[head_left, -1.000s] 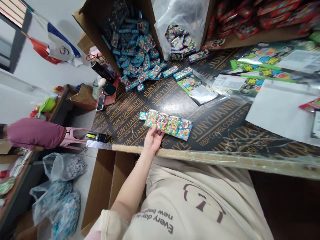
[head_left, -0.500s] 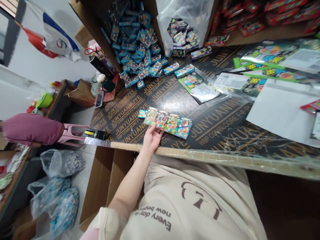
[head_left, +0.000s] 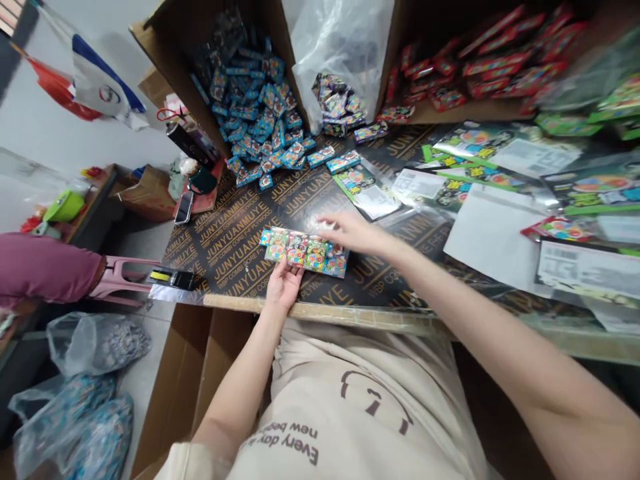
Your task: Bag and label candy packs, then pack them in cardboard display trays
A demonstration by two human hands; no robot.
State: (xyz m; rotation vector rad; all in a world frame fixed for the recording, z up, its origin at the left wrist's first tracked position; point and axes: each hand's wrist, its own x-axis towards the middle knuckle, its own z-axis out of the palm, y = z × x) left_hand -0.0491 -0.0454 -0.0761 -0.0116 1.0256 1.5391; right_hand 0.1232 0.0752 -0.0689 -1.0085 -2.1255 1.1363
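Packs (head_left: 296,252), one row, surface (head_left: 225,267) near side: held in your left hand (head_left: 285,283), your right hand (head_left: 347,233) loosely curved by their right end, grasp unclear; apparent step, steadying; next calls for firm left support.

Head view — facing forward, down over tabletop (head_left: 230,248)

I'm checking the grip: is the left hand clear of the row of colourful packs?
No, the left hand holds the row of colourful packs at its near edge.
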